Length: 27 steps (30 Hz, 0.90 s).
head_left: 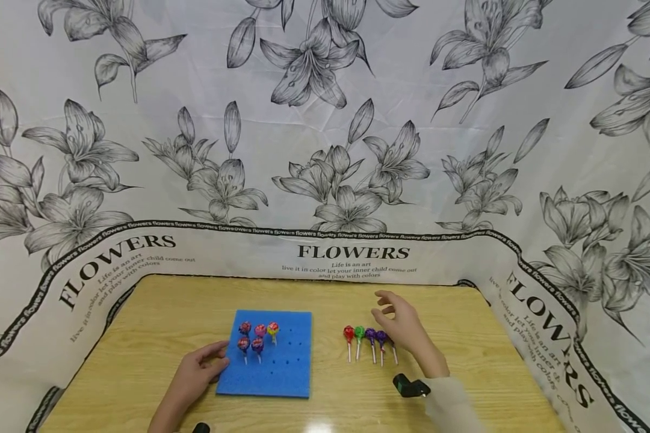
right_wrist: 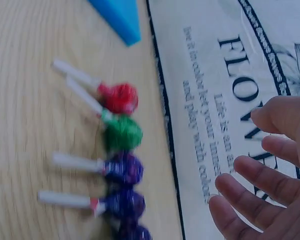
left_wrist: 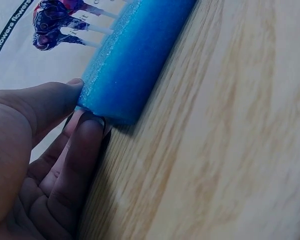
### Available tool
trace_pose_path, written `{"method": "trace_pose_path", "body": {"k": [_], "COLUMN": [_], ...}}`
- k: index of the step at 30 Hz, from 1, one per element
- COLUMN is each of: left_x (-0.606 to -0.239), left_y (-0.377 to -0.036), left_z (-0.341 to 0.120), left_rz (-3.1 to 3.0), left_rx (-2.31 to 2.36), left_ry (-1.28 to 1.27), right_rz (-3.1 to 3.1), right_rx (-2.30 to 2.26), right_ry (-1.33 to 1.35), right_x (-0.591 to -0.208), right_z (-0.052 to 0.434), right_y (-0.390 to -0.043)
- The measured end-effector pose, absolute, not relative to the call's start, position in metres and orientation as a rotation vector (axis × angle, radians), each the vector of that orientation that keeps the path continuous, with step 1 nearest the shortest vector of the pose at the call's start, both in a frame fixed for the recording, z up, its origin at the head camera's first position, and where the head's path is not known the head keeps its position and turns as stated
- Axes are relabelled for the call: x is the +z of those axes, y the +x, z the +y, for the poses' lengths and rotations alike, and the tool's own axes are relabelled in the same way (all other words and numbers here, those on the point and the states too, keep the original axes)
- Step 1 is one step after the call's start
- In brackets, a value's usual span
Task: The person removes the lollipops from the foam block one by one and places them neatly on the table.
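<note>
A blue foam board (head_left: 265,379) lies flat on the table, with several wrapped lollipops (head_left: 257,345) stuck upright by their sticks near its left side. My left hand (head_left: 197,373) is at the board's left edge; the left wrist view shows thumb and curled fingers pinching the foam (left_wrist: 135,65). My right hand (head_left: 406,325) hovers just past a row of loose lollipops, holding nothing, its fingers (right_wrist: 250,175) loosely bent and spread. In that row lie a red lollipop (head_left: 349,332), a green lollipop (head_left: 360,332) and several purple lollipops (head_left: 371,335). The right hand partly hides the rightmost one in the head view.
Small holes dot the board's right part. The wooden table (head_left: 325,300) ends at a white flower-printed cloth (head_left: 352,258), which hangs behind and along both sides. A black wrist camera (head_left: 410,386) sits by the right sleeve (head_left: 449,403).
</note>
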<state>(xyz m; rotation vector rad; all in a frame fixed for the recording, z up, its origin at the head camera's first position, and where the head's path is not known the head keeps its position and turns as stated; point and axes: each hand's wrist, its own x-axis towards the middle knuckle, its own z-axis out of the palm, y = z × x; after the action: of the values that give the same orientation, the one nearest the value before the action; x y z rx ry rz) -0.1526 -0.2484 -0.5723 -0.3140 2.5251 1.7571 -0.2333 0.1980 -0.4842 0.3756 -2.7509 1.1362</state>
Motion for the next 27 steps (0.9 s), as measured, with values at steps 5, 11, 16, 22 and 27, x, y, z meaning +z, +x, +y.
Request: {"method": "trace_pose_path", "body": {"k": [5, 11, 16, 22, 27], "left_x": [-0.572, -0.572, -0.573, -0.572, -0.572], "left_y": [-0.154, -0.153, -0.152, -0.154, -0.154], "left_z": [-0.249, -0.249, -0.248, -0.25, -0.25], "left_rz": [2.542, 2.529, 2.53, 2.627, 2.615], "left_rx": [1.744, 1.767, 1.75, 1.674, 1.674], "left_ry": [-0.326, -0.327, -0.326, -0.292, -0.294], "right_rz": [-2.692, -2.685, -2.679, -2.678, -2.711], "right_rx": [1.249, 1.362, 1.355, 1.303, 1.255], "right_ry": [0.418, 0.559, 0.761, 0.946, 0.977], "right_x": [-0.488, -0.504, -0.517, -0.526, -0.531], "right_z": [0.162, 0.121, 0.099, 0.075, 0.059], "right_y": [-0.228, -0.215, -0.211, -0.214, -0.212]}}
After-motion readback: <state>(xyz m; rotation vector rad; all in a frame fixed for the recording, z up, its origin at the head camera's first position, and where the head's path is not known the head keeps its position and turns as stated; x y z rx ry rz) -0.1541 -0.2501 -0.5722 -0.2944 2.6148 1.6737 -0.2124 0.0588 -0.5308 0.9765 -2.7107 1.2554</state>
